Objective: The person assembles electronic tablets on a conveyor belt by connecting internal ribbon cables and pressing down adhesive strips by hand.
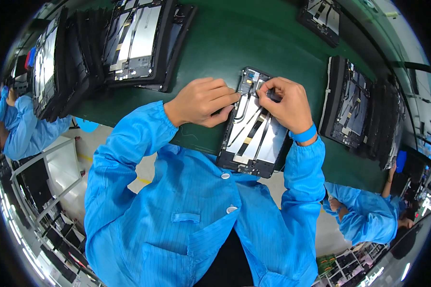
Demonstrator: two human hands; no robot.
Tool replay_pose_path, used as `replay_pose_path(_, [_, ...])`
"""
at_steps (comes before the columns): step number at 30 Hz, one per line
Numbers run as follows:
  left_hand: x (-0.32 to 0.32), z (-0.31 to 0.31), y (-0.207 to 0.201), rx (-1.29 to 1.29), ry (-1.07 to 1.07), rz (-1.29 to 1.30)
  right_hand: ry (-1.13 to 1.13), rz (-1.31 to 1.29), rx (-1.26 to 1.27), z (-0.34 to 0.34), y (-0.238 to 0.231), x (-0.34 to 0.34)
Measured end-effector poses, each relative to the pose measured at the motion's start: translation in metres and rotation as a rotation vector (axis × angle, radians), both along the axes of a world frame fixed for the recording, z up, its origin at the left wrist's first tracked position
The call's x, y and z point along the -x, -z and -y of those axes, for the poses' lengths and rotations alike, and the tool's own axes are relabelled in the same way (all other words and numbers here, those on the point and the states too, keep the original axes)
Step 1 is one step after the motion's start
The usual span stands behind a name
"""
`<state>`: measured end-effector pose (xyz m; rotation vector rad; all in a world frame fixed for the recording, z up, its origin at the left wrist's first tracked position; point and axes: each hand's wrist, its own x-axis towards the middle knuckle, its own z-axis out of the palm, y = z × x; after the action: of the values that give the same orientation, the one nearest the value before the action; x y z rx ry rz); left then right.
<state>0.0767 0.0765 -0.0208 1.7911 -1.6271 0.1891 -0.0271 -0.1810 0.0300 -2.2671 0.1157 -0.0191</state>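
An opened tablet (pixel 258 136) lies on the green table in front of me, its silver inner plate, dark ribbon cables and yellow tape showing. Against its upper left edge rest the curled fingers of my left hand (pixel 203 103), which seem to steady it; whether they grip the edge is hard to see. My right hand (pixel 288 103) is over the tablet's upper part, thumb and forefinger pinched together at the black cables near the top. What sits between those fingertips is too small to make out. A blue band circles my right wrist.
Opened tablets stand in stacks on the left (pixel 134 43) and the right (pixel 352 105) of the green table (pixel 234 36). Another stack (pixel 323 19) is at the far right. Co-workers in blue sit at the left (pixel 33 124) and right (pixel 364 215).
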Motion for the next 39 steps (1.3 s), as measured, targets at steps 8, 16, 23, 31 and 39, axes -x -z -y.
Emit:
replay_pose_path(8, [0.005,0.004,-0.001,0.017,-0.032,-0.041,-0.064,-0.040,0.048,0.005,-0.003,-0.004])
replay_pose_path(16, [0.016,0.006,-0.005,0.019,-0.093,-0.089,-0.159,-0.139,0.018,0.010,-0.007,0.001])
replay_pose_path(23, [0.042,0.013,-0.019,-0.054,-0.268,-0.169,-0.092,-0.058,-0.031,0.005,0.006,0.014])
replay_pose_path(31, [0.051,0.017,-0.024,-0.103,-0.318,-0.125,0.019,0.173,0.146,-0.007,-0.013,0.029])
replay_pose_path(39, [0.035,0.031,-0.036,-0.224,-0.336,-0.169,0.180,0.057,0.184,0.013,-0.006,0.045])
